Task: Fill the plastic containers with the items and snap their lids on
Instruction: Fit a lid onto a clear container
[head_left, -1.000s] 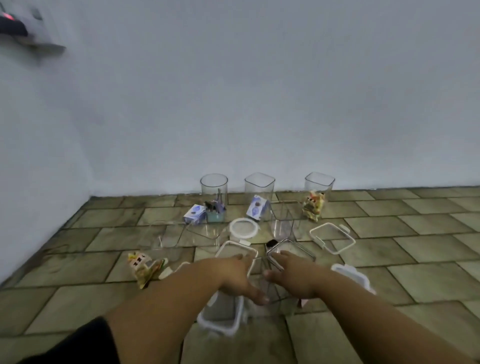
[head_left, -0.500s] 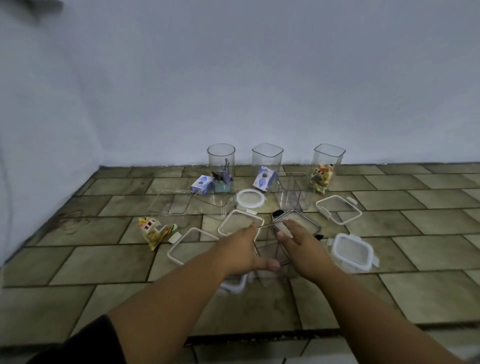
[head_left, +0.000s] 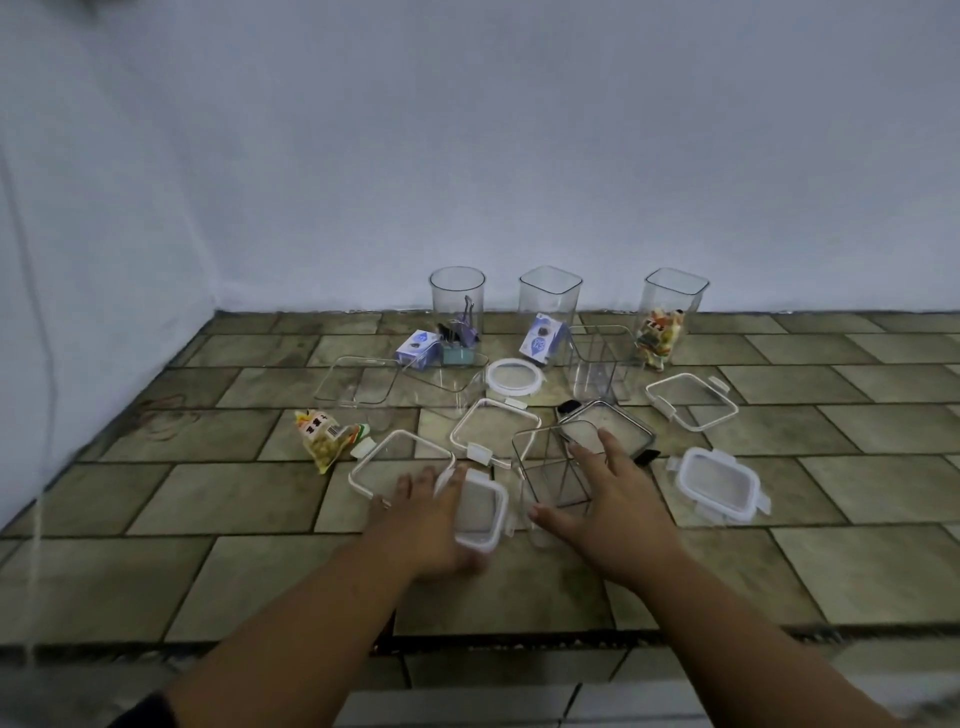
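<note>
An empty clear square container stands on the tiled floor in front of me. My right hand is against its right side, thumb at its near face and fingers spread along the far rim. My left hand grips a small white-rimmed lid just left of that container, thumb under its near edge. Further back stand a round container with binder clips, a square container and a square container with colourful snacks. A yellow snack packet lies at the left.
Loose lids lie around: a round lid, square lids, a dark-rimmed lid, a clip lid. Two blue boxes and more clear containers sit behind. A step edge runs near me; walls stand behind and left.
My left hand has left the clear square container and moved left onto the small white-rimmed lid. My right hand stays on the container. The camera view has shifted.
</note>
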